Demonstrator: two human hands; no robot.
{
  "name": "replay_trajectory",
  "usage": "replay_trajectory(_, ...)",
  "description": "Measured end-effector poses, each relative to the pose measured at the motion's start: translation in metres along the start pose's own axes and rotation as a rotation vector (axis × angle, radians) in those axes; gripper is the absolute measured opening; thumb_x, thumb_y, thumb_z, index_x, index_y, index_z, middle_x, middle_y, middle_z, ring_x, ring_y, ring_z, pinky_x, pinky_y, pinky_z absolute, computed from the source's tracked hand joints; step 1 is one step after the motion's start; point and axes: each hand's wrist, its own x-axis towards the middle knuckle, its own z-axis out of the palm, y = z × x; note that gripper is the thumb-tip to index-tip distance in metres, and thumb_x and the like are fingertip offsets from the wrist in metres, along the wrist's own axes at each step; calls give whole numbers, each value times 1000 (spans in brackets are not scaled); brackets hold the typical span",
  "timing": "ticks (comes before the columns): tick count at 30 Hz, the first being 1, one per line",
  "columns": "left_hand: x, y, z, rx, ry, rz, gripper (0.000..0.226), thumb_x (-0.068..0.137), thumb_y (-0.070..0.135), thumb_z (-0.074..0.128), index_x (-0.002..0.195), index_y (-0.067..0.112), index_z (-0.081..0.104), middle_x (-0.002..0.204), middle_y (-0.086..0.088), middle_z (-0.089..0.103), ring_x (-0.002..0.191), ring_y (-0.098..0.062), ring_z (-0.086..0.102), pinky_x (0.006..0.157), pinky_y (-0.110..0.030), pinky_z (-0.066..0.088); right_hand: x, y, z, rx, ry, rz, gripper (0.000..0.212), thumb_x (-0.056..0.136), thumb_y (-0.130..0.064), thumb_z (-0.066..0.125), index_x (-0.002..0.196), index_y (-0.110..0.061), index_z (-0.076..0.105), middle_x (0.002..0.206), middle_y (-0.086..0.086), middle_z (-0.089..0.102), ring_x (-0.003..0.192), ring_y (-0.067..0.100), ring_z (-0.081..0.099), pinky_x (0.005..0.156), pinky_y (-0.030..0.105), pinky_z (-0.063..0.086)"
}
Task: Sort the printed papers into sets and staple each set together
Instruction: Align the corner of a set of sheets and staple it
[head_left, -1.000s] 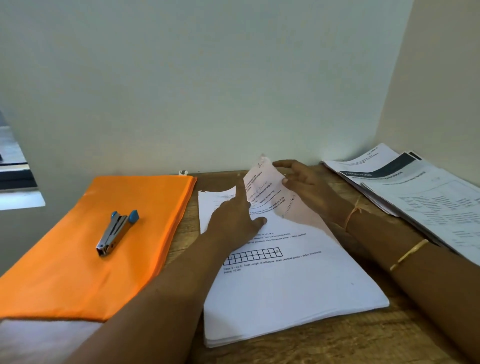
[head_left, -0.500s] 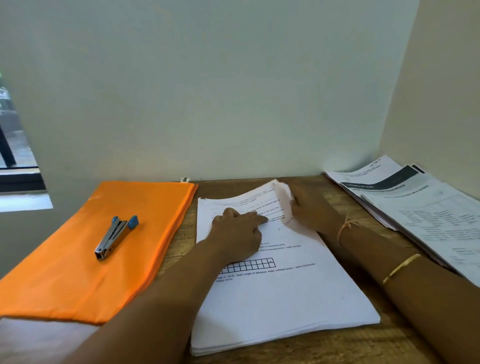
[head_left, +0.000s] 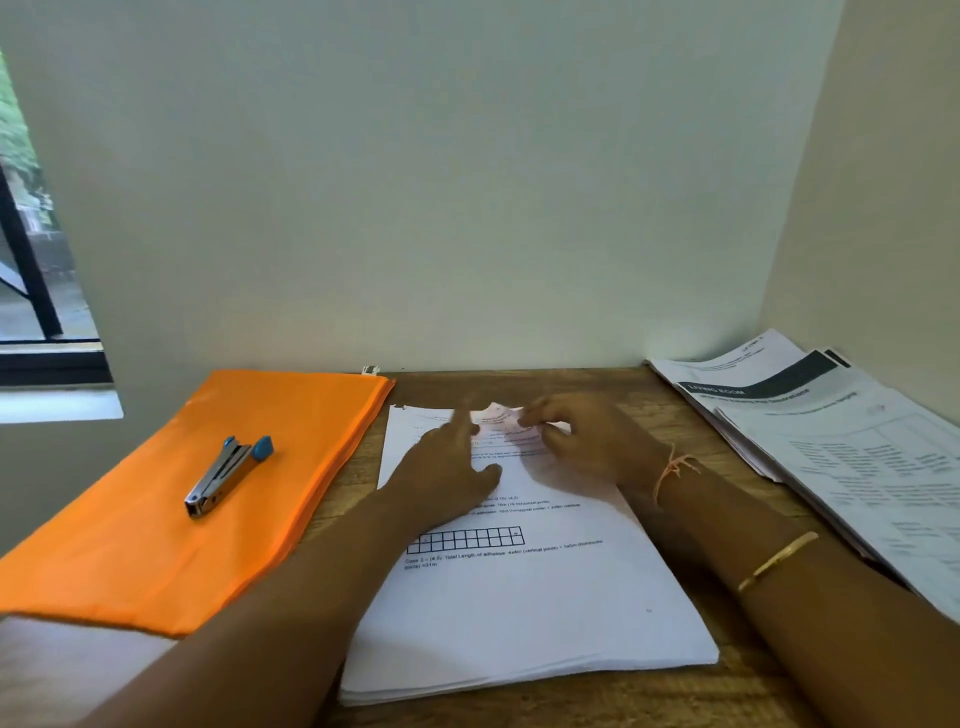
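Head view: a thick, flat stack (head_left: 519, 613) of white printed paper lies mid-desk (head_left: 571, 384) on grainy wood. The left hand (head_left: 447, 478) rests on it palm down with the index finger straight, while the right hand (head_left: 592, 447) pinches the crumpled, lifted far edge of the top sheet (head_left: 498, 415) in curled fingers; both hands are blurred. A slim metal stapler (head_left: 228, 475) with blue plastic ends lies on a smooth orange pouch (head_left: 156, 545) at left, and a fanned pile (head_left: 857, 441) of printed papers sits at right.
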Motion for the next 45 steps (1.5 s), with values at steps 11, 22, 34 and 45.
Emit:
replay_trajectory(11,-7,3,-4,301,-85,63,44,100,31,35,142,40,34,158,-4,14,142,-25,18,112,-36,21,-2,-6,-12,1150,20,357,18,94,-1,46,94,-8,63,94,22,70,89,29,68,88,41,51)
replay_trajectory(22,-4,9,-6,394,-209,70,44,99,42,29,140,27,38,151,3,33,142,-19,22,113,-41,22,6,32,1,525,217,401,34,93,-11,50,127,-13,50,117,4,63,109,17,58,91,28,43)
replay_trajectory(34,-4,8,-10,385,-260,34,47,97,48,32,137,24,34,138,0,47,125,-19,42,106,-41,34,1,33,6,-31,-342,377,62,98,-45,41,150,-18,21,160,-8,8,146,19,15,116,48,16)
replay_trajectory(45,-4,10,-10,368,-272,36,46,98,47,32,139,26,34,147,0,39,131,-19,37,109,-40,30,2,34,10,5,-127,343,22,92,-31,54,111,-21,50,108,-4,57,112,24,51,94,39,38)
